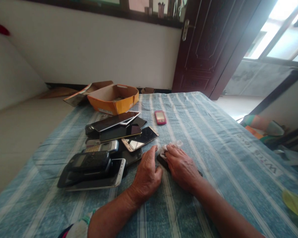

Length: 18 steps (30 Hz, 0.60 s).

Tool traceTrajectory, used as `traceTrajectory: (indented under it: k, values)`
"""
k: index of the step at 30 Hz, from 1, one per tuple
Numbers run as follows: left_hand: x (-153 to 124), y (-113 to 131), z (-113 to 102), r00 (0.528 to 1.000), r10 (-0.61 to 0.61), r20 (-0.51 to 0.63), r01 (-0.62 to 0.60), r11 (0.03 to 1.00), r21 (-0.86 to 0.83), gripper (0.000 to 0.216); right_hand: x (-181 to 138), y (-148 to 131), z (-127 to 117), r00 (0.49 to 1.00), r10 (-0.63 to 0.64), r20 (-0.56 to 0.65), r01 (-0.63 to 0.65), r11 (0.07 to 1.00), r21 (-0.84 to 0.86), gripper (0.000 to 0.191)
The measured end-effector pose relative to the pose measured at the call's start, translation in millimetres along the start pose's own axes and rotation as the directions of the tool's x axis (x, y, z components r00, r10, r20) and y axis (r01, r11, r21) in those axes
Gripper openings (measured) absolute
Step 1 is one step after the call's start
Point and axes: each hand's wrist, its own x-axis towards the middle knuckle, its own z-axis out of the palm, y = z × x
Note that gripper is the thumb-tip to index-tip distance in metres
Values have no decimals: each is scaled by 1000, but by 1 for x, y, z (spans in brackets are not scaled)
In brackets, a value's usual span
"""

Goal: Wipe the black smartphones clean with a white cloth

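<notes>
A blue striped cloth (228,158) spreads under everything, with an open orange box (124,106) at its far edge and a loose pile of phones (120,134) left of centre. Just right of that pile is the left hand (147,173) — its fingers are held close together and gently curved, the thumb standing clear of them, nothing gripped between. It rests on its edge, palm turned toward the other hand, the forearm slanting in from the lower left. The right hand (181,165) lies palm down, forearm from the lower right, over a dark flat device (162,162) on the cloth; its fingers are bunched together, holding a crumpled white wipe (164,151) against the device — beyond both hands sits a small pink-edged device (160,117).
</notes>
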Motion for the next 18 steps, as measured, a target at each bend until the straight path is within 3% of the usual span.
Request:
traceTrajectory:
  k: [4, 8, 18]
  values:
    - [0, -2, 0, 1000, -19, 12, 19, 1000, -16, 64, -1, -8, 0, 991, -134, 17, 133, 990, 49, 28]
    - [1, -1, -1, 999, -33, 19, 33, 999, -26, 62, 1, -10, 0, 987, -160, 19, 158, 985, 67, 29]
    - [2, -1, -2, 999, -19, 29, 20, 1000, -14, 63, 9, -1, 3, 999, 34, 29, -33, 999, -23, 28]
